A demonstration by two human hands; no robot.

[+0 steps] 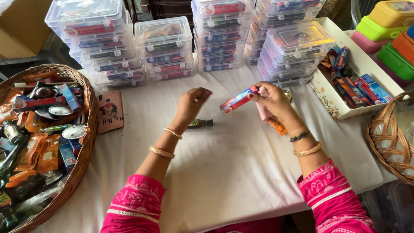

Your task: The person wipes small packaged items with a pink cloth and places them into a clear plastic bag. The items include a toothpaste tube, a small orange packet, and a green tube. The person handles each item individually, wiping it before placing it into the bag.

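Note:
My right hand (272,100) holds a small red and blue carton (238,99) by one end, tilted, above the white tablecloth (224,172). Under that hand I also see a pink item and an orange packet (276,125); whether the hand grips them I cannot tell. My left hand (190,105) hovers to the left of the carton with its fingers loosely curled and nothing in it. Just beyond the left wrist a small dark bottle (200,123) lies on its side on the cloth.
Stacks of clear plastic boxes (164,47) line the far edge. A wicker basket (79,172) full of packets, spoons and bottles is at left, a pink card (109,111) beside it. A white tray (340,110) of small cartons, coloured lidded boxes (390,39) and another basket (388,146) are at right.

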